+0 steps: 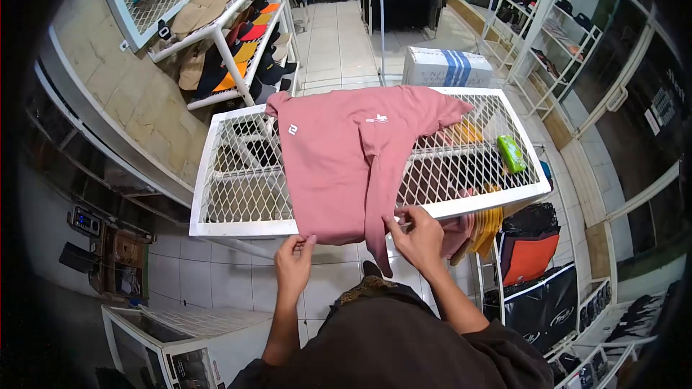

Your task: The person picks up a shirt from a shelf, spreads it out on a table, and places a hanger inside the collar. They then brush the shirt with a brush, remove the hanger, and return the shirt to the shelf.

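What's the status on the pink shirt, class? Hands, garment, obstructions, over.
Left hand pinching near hem; right hand touching folded strip. Pink shirt draped over white mesh table. Green packet off right, clear of it.

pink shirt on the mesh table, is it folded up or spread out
Mostly spread out, not folded up: the pink shirt lies across the mesh table, one loose strip hanging past its near edge.

The tabletop (241, 229) leaves passage by its left edge; pink cloth (324, 166) blocks the middle, a green packet (511, 154) sits near the right edge.
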Tool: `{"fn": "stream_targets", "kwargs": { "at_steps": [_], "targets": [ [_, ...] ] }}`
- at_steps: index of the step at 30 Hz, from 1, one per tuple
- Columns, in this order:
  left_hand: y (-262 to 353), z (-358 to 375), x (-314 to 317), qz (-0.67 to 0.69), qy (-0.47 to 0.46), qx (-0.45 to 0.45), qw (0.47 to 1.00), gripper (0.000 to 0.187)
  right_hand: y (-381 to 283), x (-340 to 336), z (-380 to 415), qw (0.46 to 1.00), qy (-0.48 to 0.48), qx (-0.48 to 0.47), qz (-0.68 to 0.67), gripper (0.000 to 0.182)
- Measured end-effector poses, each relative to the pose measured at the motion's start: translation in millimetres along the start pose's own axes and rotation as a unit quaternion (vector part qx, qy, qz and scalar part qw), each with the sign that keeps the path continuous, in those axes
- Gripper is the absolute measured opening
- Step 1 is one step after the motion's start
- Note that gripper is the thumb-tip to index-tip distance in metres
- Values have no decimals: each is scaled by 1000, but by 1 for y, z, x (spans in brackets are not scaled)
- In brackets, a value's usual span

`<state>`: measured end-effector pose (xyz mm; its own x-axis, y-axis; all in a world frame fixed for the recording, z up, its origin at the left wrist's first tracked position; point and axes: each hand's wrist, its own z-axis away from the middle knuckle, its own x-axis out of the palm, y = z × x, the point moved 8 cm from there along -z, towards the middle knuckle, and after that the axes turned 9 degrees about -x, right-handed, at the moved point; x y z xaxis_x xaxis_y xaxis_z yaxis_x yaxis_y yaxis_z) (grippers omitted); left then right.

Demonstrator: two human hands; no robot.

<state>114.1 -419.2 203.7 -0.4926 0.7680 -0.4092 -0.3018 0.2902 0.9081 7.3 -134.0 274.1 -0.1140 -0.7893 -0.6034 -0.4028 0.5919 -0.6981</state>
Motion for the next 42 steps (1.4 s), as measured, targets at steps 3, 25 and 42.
{"fn": "stream_targets", "kwargs": {
  "at_steps": [3, 25, 42],
  "targets": [
    [-4, 4, 11, 113, -34, 4, 993, 22, 10, 13, -5, 1000, -11, 4, -21, 26],
    [-57, 35, -51, 349, -13, -61, 935, 21, 107, -60, 30, 951, 112, 131, -257, 12],
    [-36, 34, -17, 212, 52, 50, 975, 21, -82, 92, -75, 978, -44, -204, -8, 34]
  ]
}}
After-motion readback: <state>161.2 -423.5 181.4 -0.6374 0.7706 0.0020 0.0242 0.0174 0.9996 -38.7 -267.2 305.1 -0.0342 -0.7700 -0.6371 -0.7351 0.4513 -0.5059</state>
